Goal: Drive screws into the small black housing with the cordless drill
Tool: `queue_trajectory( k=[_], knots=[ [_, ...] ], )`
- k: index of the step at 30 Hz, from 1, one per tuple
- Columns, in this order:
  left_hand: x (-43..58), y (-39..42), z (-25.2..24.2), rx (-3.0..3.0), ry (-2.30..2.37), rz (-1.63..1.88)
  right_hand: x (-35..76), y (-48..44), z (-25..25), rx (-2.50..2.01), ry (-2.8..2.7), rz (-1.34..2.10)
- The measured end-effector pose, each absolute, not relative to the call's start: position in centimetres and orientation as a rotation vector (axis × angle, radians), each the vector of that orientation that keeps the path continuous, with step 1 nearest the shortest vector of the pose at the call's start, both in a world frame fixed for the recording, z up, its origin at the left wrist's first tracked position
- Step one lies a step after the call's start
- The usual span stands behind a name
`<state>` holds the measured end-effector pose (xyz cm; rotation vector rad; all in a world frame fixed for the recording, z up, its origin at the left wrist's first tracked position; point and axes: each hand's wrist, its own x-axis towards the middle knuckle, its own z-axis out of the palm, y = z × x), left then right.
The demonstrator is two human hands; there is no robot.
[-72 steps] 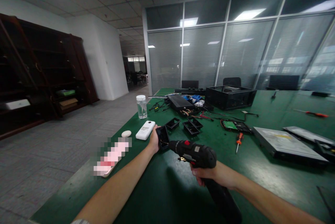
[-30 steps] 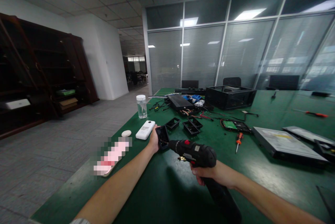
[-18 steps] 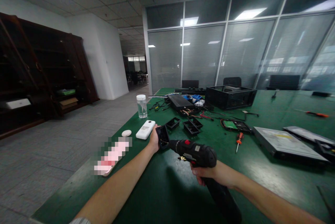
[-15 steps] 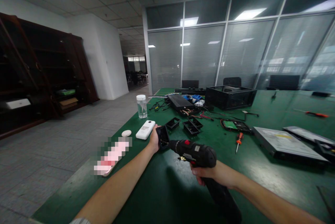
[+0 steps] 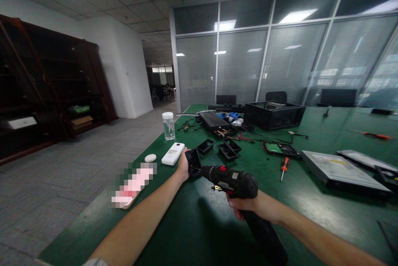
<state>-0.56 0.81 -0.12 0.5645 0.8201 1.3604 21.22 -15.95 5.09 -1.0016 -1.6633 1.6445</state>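
My left hand [image 5: 183,166] is closed around a small black plastic frame [image 5: 193,162], holding it on edge on the green table [image 5: 174,233]. My right hand [image 5: 251,208] grips the handle of a black cordless drill [image 5: 233,182]. The drill's nose points left into the frame's open side. Two more black frames [image 5: 205,146] [image 5: 228,149] lie just beyond on the table.
A white power bank [image 5: 173,154], a small white oval object [image 5: 150,158] and a water bottle [image 5: 168,126] sit left of the frame. A red-handled screwdriver [image 5: 282,166], an optical drive [image 5: 342,173], a circuit board [image 5: 275,148], cables and an open computer case [image 5: 273,115] lie beyond and to the right.
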Motion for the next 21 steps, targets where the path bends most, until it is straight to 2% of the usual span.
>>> queue_trajectory(
  k=[21],
  knots=[
    [-0.62,0.92,-0.4,0.599,0.824,1.371,21.14,-16.03,5.44,-1.078,-1.677,1.632]
  ],
)
